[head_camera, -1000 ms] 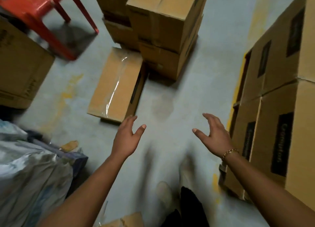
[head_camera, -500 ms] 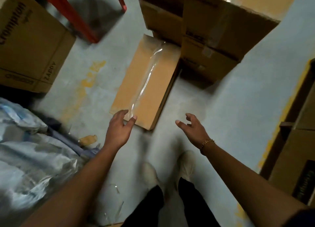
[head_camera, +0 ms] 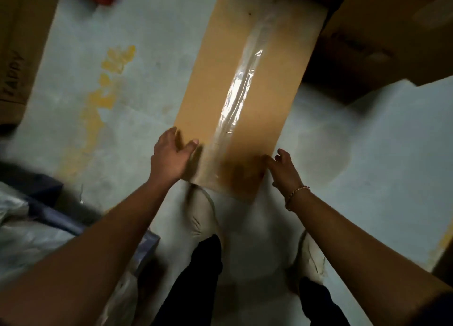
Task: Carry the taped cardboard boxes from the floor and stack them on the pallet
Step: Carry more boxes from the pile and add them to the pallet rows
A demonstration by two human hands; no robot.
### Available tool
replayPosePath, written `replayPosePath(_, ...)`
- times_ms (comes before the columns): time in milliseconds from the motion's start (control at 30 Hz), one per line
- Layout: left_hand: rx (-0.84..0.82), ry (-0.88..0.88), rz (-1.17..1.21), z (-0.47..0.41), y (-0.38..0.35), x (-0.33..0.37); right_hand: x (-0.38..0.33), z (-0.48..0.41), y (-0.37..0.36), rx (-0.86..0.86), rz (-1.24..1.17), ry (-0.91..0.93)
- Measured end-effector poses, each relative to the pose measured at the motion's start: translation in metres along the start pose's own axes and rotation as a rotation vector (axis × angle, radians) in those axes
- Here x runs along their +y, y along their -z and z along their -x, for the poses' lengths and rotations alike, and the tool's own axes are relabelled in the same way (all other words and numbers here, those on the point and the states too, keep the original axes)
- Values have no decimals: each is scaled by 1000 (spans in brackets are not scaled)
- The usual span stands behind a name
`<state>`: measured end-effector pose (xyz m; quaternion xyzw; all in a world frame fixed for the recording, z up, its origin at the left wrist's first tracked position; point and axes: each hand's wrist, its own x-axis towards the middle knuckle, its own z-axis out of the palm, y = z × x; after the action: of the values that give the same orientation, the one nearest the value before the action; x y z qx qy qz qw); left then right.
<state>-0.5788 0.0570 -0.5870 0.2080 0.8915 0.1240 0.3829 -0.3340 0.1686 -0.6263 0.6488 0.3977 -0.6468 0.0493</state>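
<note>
The box (head_camera: pixel 247 63) is a long, flat brown carton lying on the grey floor (head_camera: pixel 152 85) in the upper middle of the view, its broad face up. A strip of clear tape (head_camera: pixel 234 100) runs down the middle of that face from end to end and glares white near its centre. The box's long axis runs from about 7 o'clock at its near end to about 1 o'clock at its far end, which reaches the top edge of the view. The near end lies just ahead of the person's pale shoes (head_camera: pixel 203 218). The left hand (head_camera: pixel 171 159) sits at the near left corner, spread wide: its thumb lies on the top face and its fingers reach along the left side edge, though blur hides whether they press the side. The right hand (head_camera: pixel 284 171) is at the near right corner with fingertips at the edge and the other fingers loosely bent; whether it grips cannot be told. A gold bracelet (head_camera: pixel 296 194) circles the right wrist. Both forearms reach in from 7 and 5 o'clock. At 2 o'clock from the box, stacked cartons (head_camera: pixel 382 36) stand just beside its far right side. At 9 o'clock a printed carton (head_camera: pixel 17 63) stands well apart, with yellow paint marks (head_camera: pixel 107 83) on the floor between. At 8 o'clock lies a plastic-wrapped bundle (head_camera: pixel 29 230).
</note>
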Motion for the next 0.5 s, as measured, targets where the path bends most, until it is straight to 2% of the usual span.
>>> replayPosePath(167, -98, 80, 179, -69, -14, -36, 9, -51, -30, 37, -89, 67)
replayPosePath(267, -184, 54, 247, -93, -17, -48, 18, -67, -39, 65, -192, 83)
replayPosePath(367, -230, 36, 340, -100, -21, -53, 25, -69, -43, 73, -169, 116)
replayPosePath(500, -212, 29, 381, -79, -11, -54, 23, -54, -41, 48, -126, 125)
